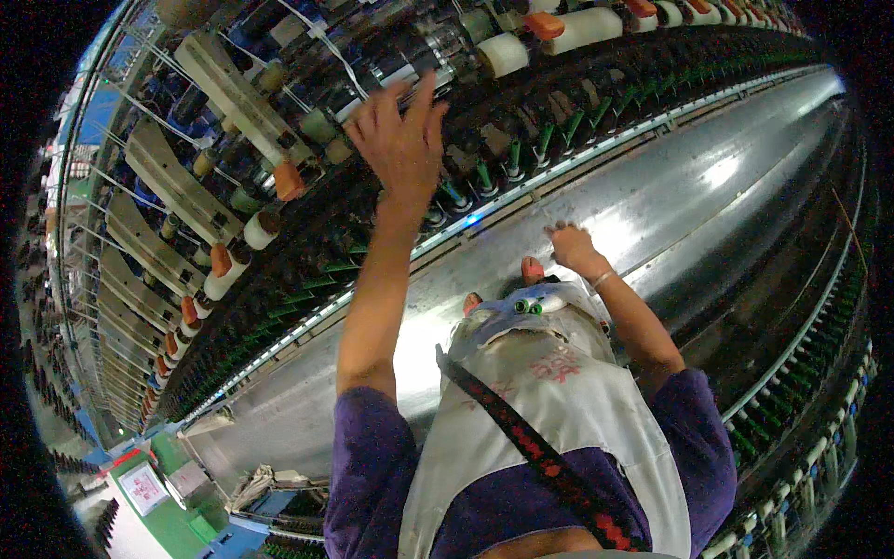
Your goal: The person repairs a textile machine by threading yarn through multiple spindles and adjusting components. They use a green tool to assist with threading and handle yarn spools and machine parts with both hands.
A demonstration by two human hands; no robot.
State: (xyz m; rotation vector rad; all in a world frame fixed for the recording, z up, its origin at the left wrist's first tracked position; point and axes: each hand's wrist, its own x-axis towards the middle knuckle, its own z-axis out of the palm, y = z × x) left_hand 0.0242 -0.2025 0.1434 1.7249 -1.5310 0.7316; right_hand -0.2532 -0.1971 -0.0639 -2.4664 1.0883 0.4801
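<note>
Spinning frame (307,224) is filling the upper and left half of the head view, its rows of bobbins and green spindles curving away toward the rim. Grey aisle floor (708,177) is running alongside it on the right, shining under the lights, with a second row of spindles (792,391) edging its far right side. White apron (549,410) with a dark red-patterned strap across it is covering the person's front, its pouch holding small green and orange pieces. Left hand (402,140) is reaching up onto the frame, fingers spread apart, fingertips touching the machine near a white bobbin (503,54). Right hand (573,247) is hanging low over the floor beside the apron pouch, fingers curled in; cannot tell whether it is holding anything.
</note>
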